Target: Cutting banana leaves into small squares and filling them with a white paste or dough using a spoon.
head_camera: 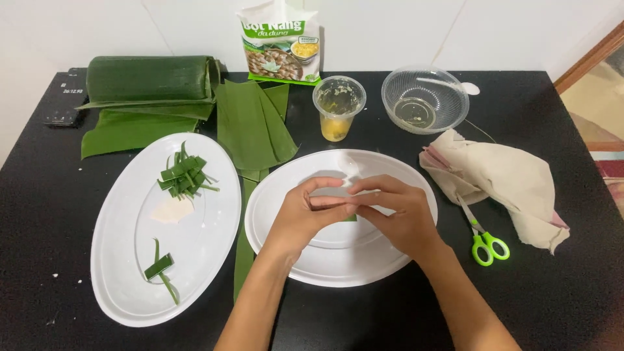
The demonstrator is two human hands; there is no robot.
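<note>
My left hand [300, 218] and my right hand [396, 211] meet above the middle white oval plate [312, 260]. Their fingertips pinch together a small pale piece of dough [331, 202]. A bit of green leaf [351, 218] shows just under my right fingers. To the left, a second white oval plate [114, 260] carries a pile of cut green leaf strips [184, 177], a pale flat dough piece [172, 210] and a small folded leaf piece [160, 266].
Banana leaves [250, 123] and a rolled leaf bundle [151, 79] lie at the back left. A flour bag [281, 42], a plastic cup with yellow filling [338, 107] and a clear bowl [424, 99] stand behind. A beige cloth [507, 179] and green-handled scissors [482, 235] lie right.
</note>
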